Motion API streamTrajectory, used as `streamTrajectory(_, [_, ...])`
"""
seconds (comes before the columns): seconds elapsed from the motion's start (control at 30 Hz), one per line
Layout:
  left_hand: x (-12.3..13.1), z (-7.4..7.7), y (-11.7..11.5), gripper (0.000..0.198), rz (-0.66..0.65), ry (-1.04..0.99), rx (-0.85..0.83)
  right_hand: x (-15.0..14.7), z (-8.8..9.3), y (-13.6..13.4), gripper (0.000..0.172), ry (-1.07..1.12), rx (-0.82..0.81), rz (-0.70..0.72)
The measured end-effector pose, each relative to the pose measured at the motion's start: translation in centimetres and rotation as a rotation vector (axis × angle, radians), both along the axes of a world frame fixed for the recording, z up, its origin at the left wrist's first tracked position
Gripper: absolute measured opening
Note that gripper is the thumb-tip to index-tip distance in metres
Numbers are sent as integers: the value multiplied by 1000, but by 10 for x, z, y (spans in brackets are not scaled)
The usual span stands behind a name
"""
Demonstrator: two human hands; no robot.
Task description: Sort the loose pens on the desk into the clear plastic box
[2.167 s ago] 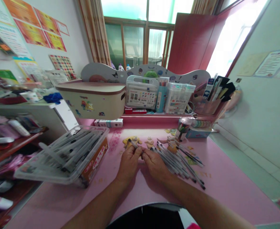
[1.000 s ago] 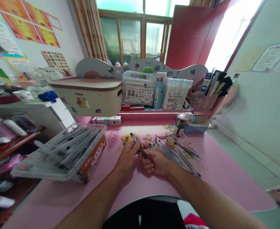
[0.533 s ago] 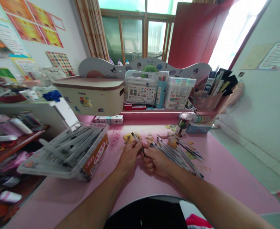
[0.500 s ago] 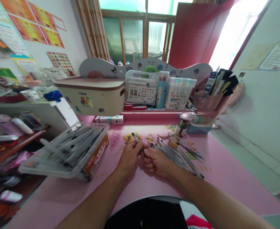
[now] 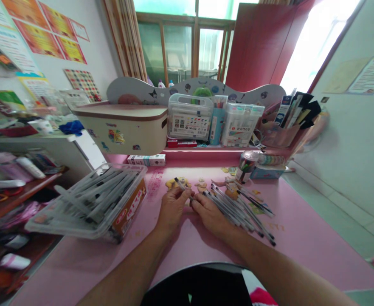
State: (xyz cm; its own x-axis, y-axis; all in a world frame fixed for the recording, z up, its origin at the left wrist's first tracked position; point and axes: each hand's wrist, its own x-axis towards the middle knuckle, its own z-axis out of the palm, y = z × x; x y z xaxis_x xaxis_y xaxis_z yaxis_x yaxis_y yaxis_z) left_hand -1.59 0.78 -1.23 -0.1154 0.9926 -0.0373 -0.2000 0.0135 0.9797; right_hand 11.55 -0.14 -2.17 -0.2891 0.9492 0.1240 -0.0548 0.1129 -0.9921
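Observation:
A slim pen (image 5: 179, 183) with a dark tip slants between my hands above the pink desk (image 5: 180, 250). My left hand (image 5: 171, 209) pinches it along its length, with the dark end sticking out past the fingers. The near end of the pen meets the thumb and fingers of my right hand (image 5: 208, 212), which are closed on it; the fingers partly hide that end. Just right of my right hand lie several loose clear pens with dark ends (image 5: 231, 208). On the left stands an open clear plastic box (image 5: 99, 233) heaped with greyish translucent pen parts (image 5: 105, 191).
A cup of pens (image 5: 246, 165) and a blue box (image 5: 267, 172) stand at the back right. Behind are a cream storage bin (image 5: 126, 131), marker cases (image 5: 190, 119), and a pink holder (image 5: 279, 134) on the shelf. A small white carton (image 5: 146, 160) lies below the bin.
The fingers of my right hand have uncurled somewhat and shifted along the pen. The pen still sits between both hands, slightly more of it showing. The plastic box has not moved.

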Motion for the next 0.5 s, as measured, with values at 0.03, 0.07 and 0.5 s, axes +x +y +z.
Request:
streamTrajectory(0.03, [0,1,-1,31,-12,-7,-12,1,-1,0,30,-32,26,-12])
streamTrajectory(0.07, [0,2,-2,32,-29,-19,-23,1,-1,0,34,-38,13,-5])
streamTrajectory(0.5, [-2,1,-2,30,-127,-105,-35,5,9,-2,41,319,-570,303])
